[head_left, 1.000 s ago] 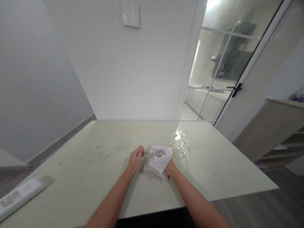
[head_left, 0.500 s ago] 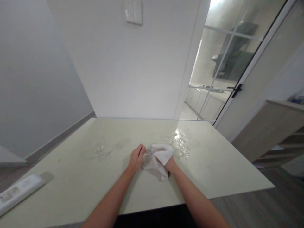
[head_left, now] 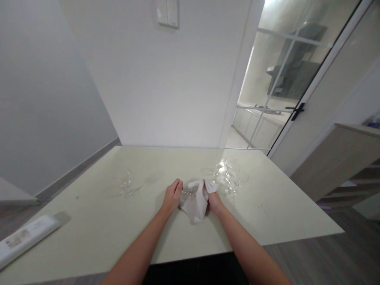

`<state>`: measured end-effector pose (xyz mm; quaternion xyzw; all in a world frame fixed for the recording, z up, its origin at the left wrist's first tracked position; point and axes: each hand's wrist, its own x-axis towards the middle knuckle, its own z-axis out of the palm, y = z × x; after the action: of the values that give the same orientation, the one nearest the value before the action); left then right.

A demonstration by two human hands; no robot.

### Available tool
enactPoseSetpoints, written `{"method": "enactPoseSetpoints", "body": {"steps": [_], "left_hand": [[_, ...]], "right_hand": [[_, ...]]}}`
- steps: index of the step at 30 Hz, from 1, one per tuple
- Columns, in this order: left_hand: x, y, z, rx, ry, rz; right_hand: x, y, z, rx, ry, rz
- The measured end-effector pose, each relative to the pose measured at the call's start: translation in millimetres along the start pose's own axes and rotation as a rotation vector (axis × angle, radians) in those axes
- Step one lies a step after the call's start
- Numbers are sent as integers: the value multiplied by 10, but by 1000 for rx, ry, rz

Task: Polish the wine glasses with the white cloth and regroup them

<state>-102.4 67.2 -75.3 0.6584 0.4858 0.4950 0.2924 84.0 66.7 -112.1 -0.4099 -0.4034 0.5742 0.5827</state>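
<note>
1 stemmed glass (head_left: pixel 190 193) over table (head_left: pixel 97 237): left hand (head_left: pixel 173 196) pinches its stem end, right hand (head_left: pixel 215 202) clutches cloth (head_left: pixel 198 206) partly round it. Probably light, stiff, slick, fragile; cradle it through cloth, avoid torquing stem.

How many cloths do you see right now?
1: a bunched white fabric cloth, held in the bare right hand against a clear stemmed glass, whose stem the bare left hand grips. Its folds could hide another.
</note>
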Motion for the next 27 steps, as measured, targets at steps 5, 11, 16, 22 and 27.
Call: {"method": "enactPoseSetpoints", "body": {"steps": [5, 11, 16, 22, 27], "left_hand": [[78, -100, 50, -92, 139, -112], [94, -111, 53, -229, 83, -189], [-8, -26, 7, -122, -85, -6], [-5, -6, -30, -69, -56, 64], [33, -59, 14, -90, -59, -54]], "right_hand": [[12, 35, 35, 121, 71, -20], [-71, -80, 41, 66, -103, -45], [-145, -99, -14, -154, -214, -80], [-124, -147, -33, -305, -202, -146], [-103, -146, -23, -348, -205, -228]]}}
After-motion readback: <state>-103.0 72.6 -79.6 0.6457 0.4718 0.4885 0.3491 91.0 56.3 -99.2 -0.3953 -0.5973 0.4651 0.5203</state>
